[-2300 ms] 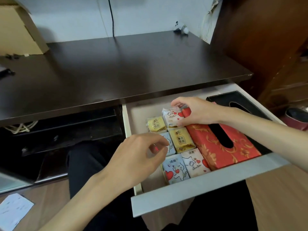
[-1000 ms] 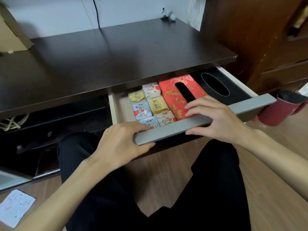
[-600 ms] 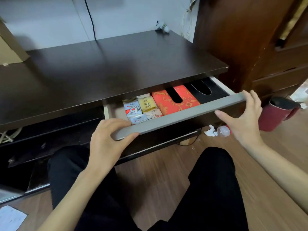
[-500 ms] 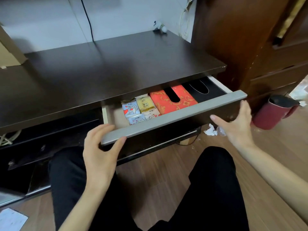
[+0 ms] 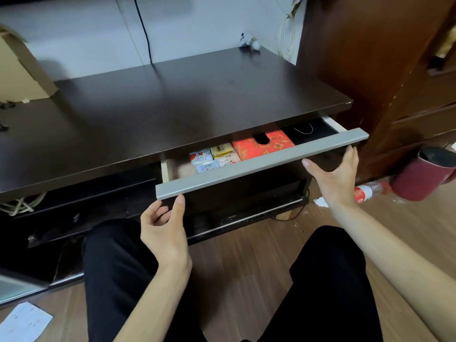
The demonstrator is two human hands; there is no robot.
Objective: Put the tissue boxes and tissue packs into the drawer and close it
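Head view: drawer (image 5: 261,162) stands partly open beneath the dark desk top (image 5: 172,107), only a narrow strip of its inside showing. Contents seen: red patterned tissue box (image 5: 267,144) at centre; black tissue box (image 5: 311,131) at its right, against the drawer's right wall; small tissue packs (image 5: 217,156) grouped at the red box's left, touching it. Left hand (image 5: 164,230) is spread loosely, thumb tip touching the underside of the grey front at its left end, holding nothing. Right hand (image 5: 338,178) is wide, fingers against the drawer front below the right end, empty. Dark red bin (image 5: 424,174) stands on the floor to the right.
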